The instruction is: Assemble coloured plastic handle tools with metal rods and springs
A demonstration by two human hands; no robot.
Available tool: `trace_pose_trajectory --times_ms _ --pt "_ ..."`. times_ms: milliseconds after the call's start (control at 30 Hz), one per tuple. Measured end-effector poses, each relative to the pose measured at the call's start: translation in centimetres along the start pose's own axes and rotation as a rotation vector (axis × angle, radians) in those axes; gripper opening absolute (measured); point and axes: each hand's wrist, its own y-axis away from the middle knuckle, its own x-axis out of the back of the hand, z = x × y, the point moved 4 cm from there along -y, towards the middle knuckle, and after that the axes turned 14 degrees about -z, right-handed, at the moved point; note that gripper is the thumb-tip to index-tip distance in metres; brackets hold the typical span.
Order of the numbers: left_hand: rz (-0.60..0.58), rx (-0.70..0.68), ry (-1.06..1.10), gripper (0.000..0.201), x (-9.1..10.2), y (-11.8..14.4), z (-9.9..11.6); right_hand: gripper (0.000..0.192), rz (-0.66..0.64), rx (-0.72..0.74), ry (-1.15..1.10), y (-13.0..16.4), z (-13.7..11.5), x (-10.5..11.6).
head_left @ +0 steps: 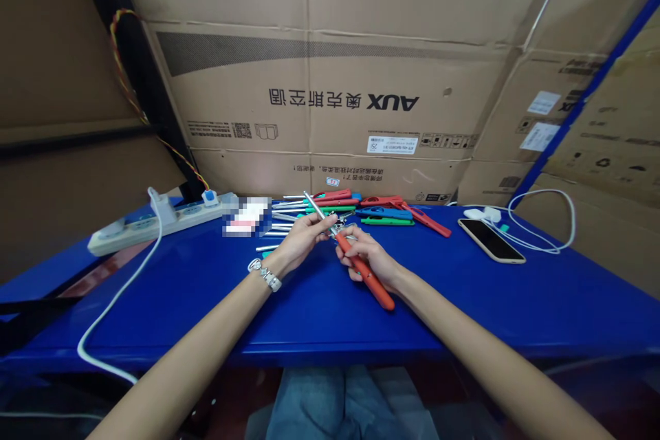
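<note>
A long-nosed lighter with a red handle (pixel 372 282) and a thin metal tube is held at a slant above the blue table. My right hand (pixel 374 258) is wrapped round the handle near its tube end. My left hand (pixel 304 239) pinches the base of the metal tube (pixel 315 205), whose tip points away to the upper left. Just beyond my hands lie several metal tubes (pixel 281 227), partly hidden by my left hand. Red handle pieces (pixel 335 195), a blue handle piece (pixel 384 212) and a green handle piece (pixel 388 222) lie in the same pile.
On the left a white power strip (pixel 144 225) has a plug and white cable in it. A phone (pixel 491 240) and a coiled white cable (pixel 567 220) lie at the right. Cardboard (pixel 330 103) walls in the back of the blue table (pixel 206 309). A blurred-out card stands at the left rear.
</note>
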Motion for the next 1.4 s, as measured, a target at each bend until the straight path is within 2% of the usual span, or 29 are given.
trace_pose_trajectory --times_ms 100,200,367,433,600,833,1000,1133,1267,1400 --pt "0.033 -0.009 -0.093 0.037 0.0 0.1 0.0 0.048 0.059 0.038 0.058 0.2 0.1 0.4" --pt "0.018 -0.038 -0.157 0.038 -0.4 0.3 0.4 0.044 0.065 0.077 0.156 0.1 -0.1 0.5" --pt "-0.03 -0.072 -0.04 0.034 -0.8 0.7 1.0 0.035 0.04 0.121 0.191 0.3 -0.4 0.0" --pt "-0.04 -0.078 -0.003 0.031 -0.9 0.7 1.0 0.035 0.027 0.107 0.199 0.3 -0.3 -0.2" --pt "-0.05 -0.077 0.039 0.025 -0.9 0.7 0.8 0.049 -0.028 0.057 0.228 0.4 0.0 -0.6" --pt "-0.168 0.044 0.012 0.028 -0.8 0.5 0.1 0.051 -0.07 -0.016 0.142 0.1 -0.1 -0.5" --pt "-0.113 -0.012 0.012 0.027 -0.5 0.5 0.5 0.058 -0.071 -0.028 0.132 0.4 -0.5 0.1" --pt "-0.037 -0.061 0.027 0.024 0.7 0.4 1.1 0.049 -0.128 -0.09 0.212 1.0 -0.3 0.4" --pt "-0.028 -0.029 0.05 0.025 1.4 0.4 1.0 0.043 -0.091 -0.05 0.283 1.0 -0.1 0.4" --pt "-0.041 0.018 0.086 0.029 1.2 0.4 0.9 0.046 -0.079 -0.111 0.244 0.9 0.2 0.0"
